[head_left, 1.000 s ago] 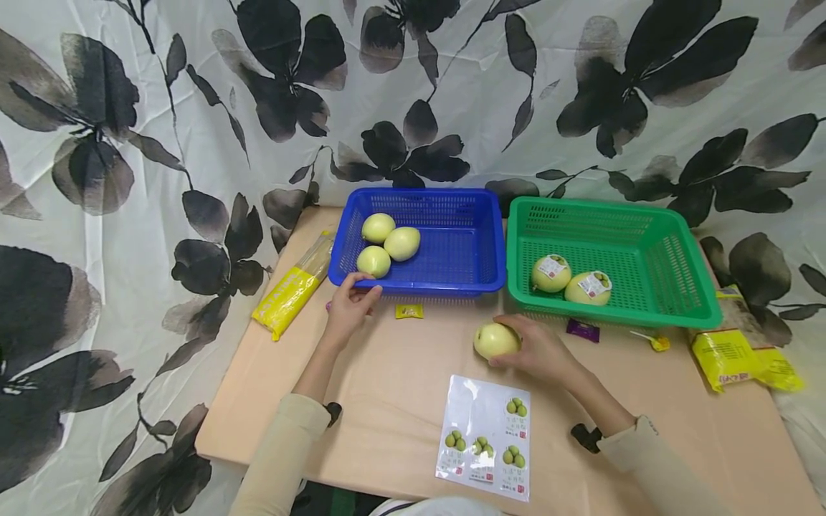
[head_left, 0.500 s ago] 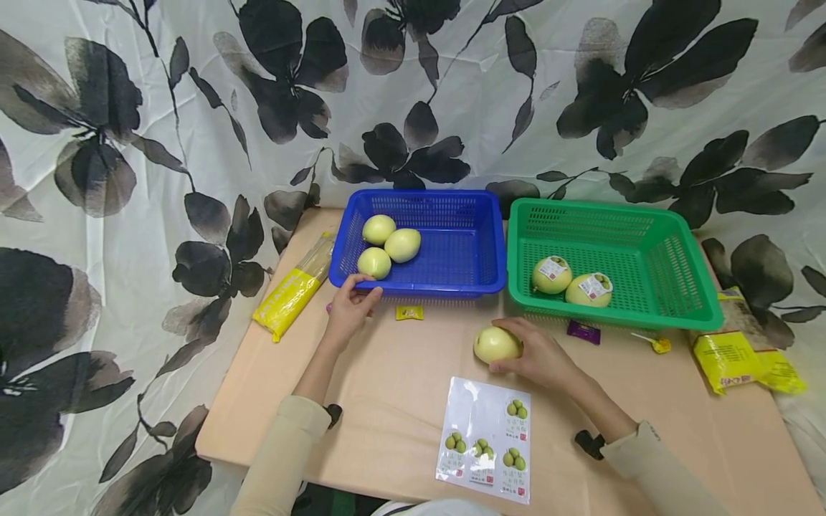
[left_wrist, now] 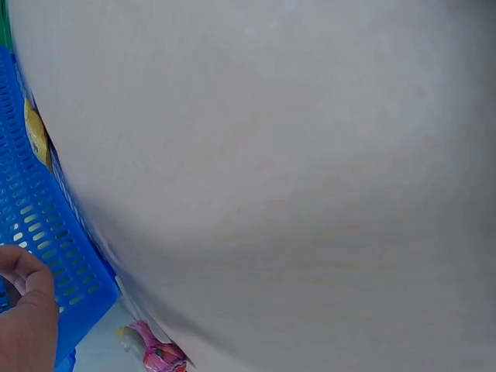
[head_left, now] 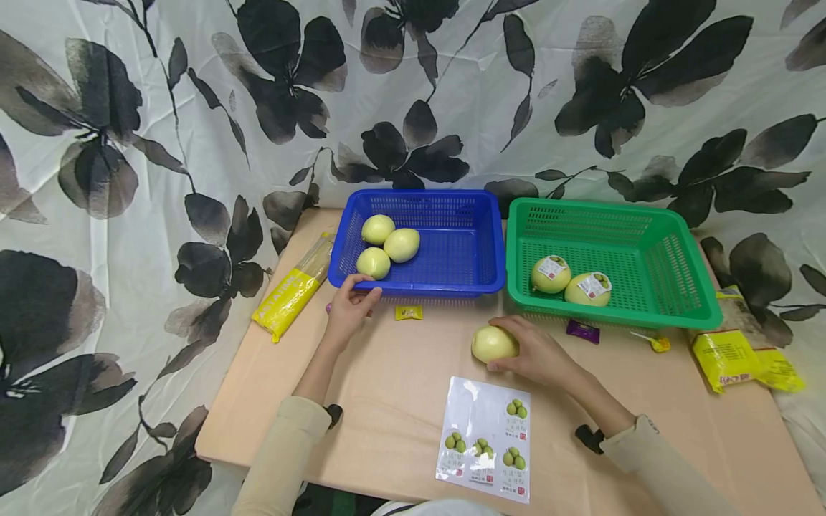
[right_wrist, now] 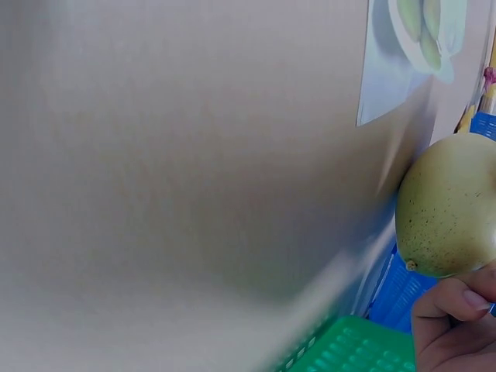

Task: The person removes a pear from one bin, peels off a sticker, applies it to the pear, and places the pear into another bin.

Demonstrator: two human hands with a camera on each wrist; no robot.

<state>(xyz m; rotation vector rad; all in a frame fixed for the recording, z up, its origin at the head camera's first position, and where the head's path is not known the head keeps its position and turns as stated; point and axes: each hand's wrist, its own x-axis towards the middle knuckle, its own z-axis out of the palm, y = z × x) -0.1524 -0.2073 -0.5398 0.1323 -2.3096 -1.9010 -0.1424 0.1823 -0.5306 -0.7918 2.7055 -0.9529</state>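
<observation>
My right hand (head_left: pixel 538 351) holds a pale yellow-green pear (head_left: pixel 495 344) between thumb and fingers over the table, in front of the gap between the baskets. Brown speckles and a small nub show on its skin in the right wrist view. My left hand (head_left: pixel 350 309) grips the front left rim of a blue basket (head_left: pixel 445 287), its fingers curled over the edge. Several similar pears (head_left: pixel 401 245) without stickers lie at the left inside that basket. In the green basket (head_left: pixel 658 247) on the right are two pears (head_left: pixel 588 288) with stickers on them.
A sticker sheet (head_left: pixel 480 408) lies near the table's front edge. Small wrapped sweets (head_left: pixel 409 312) and a lollipop (head_left: pixel 658 344) lie before the baskets. A long yellow packet (head_left: pixel 290 292) stands left; yellow bags (head_left: pixel 729 358) are at the right edge.
The pear and my right hand have shifted only very slightly. My left hand stays at the blue basket's rim, and nothing else has visibly moved.
</observation>
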